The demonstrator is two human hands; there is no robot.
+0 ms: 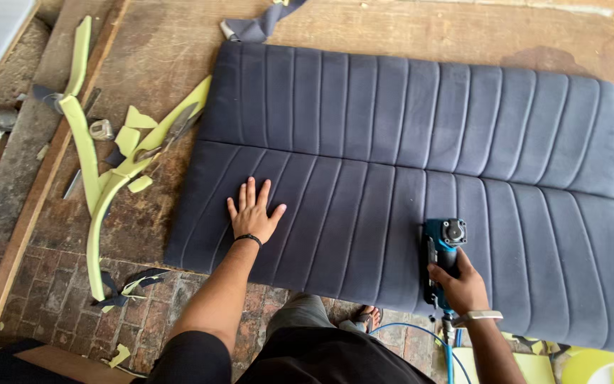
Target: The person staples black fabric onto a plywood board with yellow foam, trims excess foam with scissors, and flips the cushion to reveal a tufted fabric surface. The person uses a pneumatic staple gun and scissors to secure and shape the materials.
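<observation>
A large dark blue upholstered panel (421, 163) with stitched vertical channels lies flat on a wooden board. My left hand (254, 212) rests palm down on its near left part, fingers spread, a black band on the wrist. My right hand (462, 286) grips a teal pneumatic staple gun (440, 252) that stands on the panel's near edge, nose down on the fabric. A blue air hose (421, 328) runs from the tool toward my legs.
Yellow-green foam offcuts (94, 163) and dark fabric scraps (133, 279) lie left of the panel on the wooden board (165, 43) and brick floor (58, 284). A fabric scrap (257, 25) sits at the far edge. My foot (367, 314) shows below the panel.
</observation>
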